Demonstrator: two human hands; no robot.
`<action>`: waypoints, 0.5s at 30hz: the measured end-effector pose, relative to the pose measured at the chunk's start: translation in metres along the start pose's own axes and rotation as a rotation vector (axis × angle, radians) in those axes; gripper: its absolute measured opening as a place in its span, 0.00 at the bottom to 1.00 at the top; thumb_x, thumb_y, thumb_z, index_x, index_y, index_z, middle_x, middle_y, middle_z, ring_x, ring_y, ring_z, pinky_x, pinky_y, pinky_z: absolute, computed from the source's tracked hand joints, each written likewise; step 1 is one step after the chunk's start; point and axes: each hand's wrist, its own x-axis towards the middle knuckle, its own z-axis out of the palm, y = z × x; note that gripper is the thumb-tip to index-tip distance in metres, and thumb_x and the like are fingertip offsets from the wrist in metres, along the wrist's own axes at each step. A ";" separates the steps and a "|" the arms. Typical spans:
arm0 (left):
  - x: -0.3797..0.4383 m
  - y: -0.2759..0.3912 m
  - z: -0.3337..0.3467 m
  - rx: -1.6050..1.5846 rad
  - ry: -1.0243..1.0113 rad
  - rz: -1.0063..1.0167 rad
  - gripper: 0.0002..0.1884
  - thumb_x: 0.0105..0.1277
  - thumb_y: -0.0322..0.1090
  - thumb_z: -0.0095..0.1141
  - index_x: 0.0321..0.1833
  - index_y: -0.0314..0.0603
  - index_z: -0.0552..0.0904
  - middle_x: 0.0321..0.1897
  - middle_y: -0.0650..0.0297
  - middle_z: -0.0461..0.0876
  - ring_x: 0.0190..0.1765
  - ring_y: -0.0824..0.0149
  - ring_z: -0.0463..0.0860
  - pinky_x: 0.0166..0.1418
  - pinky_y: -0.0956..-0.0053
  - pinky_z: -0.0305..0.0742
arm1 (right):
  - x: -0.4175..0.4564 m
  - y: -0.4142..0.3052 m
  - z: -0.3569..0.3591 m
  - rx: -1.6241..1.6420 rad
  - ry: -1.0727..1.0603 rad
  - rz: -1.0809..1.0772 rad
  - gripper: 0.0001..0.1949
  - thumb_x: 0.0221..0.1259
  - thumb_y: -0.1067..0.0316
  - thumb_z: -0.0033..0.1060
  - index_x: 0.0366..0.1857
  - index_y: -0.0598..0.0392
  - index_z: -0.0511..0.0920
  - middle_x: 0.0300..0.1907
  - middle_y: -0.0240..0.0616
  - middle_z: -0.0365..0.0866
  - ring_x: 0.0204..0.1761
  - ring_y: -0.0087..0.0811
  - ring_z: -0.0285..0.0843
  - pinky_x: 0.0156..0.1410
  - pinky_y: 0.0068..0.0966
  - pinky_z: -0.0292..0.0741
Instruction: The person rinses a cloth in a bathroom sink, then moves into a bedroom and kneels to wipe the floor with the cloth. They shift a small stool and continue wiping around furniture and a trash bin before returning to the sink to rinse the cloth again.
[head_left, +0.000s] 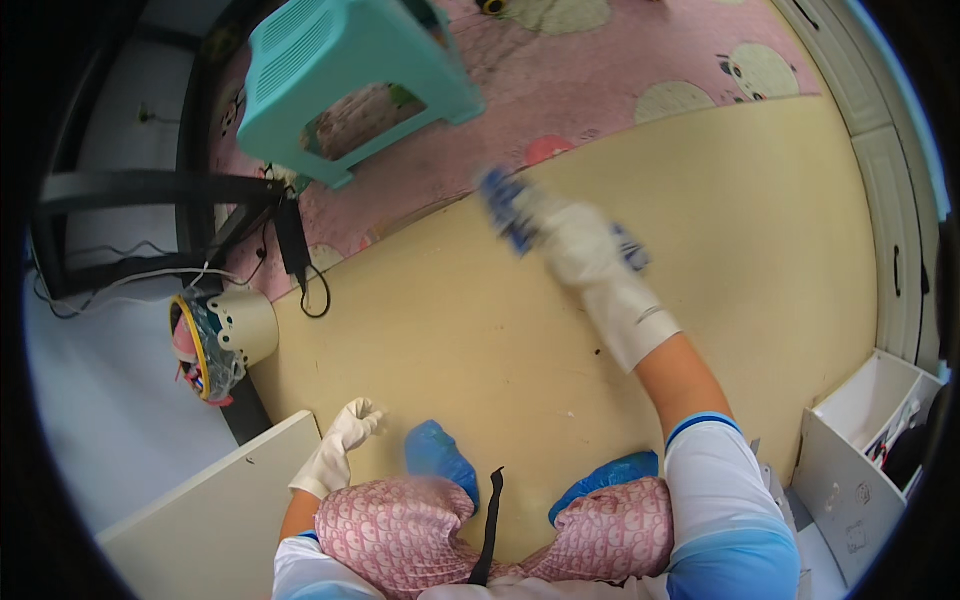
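Both hands wear whitish rubber gloves. My right hand (574, 232) reaches forward over the yellowish floor (720, 225) and is closed on a blue and white cloth (506, 206). It is blurred, and the cloth shows on both sides of the glove, near the border of the pink patterned mat. At the lower left, my left hand (356, 427) hangs beside my knee with its fingers curled; nothing is visible in it. Blue shoe covers (442, 457) are on both feet below my crouched knees, with a dark strap (491, 517) hanging between them.
A turquoise plastic stool (360, 82) stands on the pink mat (510, 90). To the left are a waste bin (251, 326), a black power adapter (291, 236) with cables, and a dark frame (157, 191). Cabinets (877, 195) line the right, above a white box (847, 465).
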 end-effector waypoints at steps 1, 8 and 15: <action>0.004 0.001 0.000 -0.068 -0.039 0.035 0.05 0.80 0.24 0.54 0.52 0.32 0.82 0.45 0.51 0.89 0.45 0.59 0.91 0.51 0.65 0.89 | 0.002 -0.023 0.029 0.065 -0.114 -0.121 0.20 0.79 0.63 0.50 0.70 0.47 0.81 0.72 0.49 0.79 0.70 0.47 0.81 0.75 0.32 0.76; 0.024 -0.033 -0.027 -0.481 0.015 0.215 0.07 0.80 0.23 0.52 0.54 0.29 0.81 0.43 0.52 0.89 0.43 0.63 0.90 0.48 0.69 0.88 | -0.008 -0.121 0.010 0.540 -0.676 -0.130 0.30 0.48 0.83 0.54 0.60 0.54 0.83 0.65 0.55 0.83 0.67 0.57 0.81 0.72 0.43 0.78; 0.065 0.020 -0.049 -0.572 0.235 0.345 0.08 0.81 0.27 0.52 0.54 0.29 0.80 0.43 0.52 0.89 0.43 0.65 0.91 0.49 0.73 0.87 | -0.013 0.072 -0.029 0.519 0.252 0.615 0.14 0.74 0.74 0.52 0.56 0.59 0.84 0.53 0.38 0.87 0.54 0.32 0.83 0.60 0.31 0.78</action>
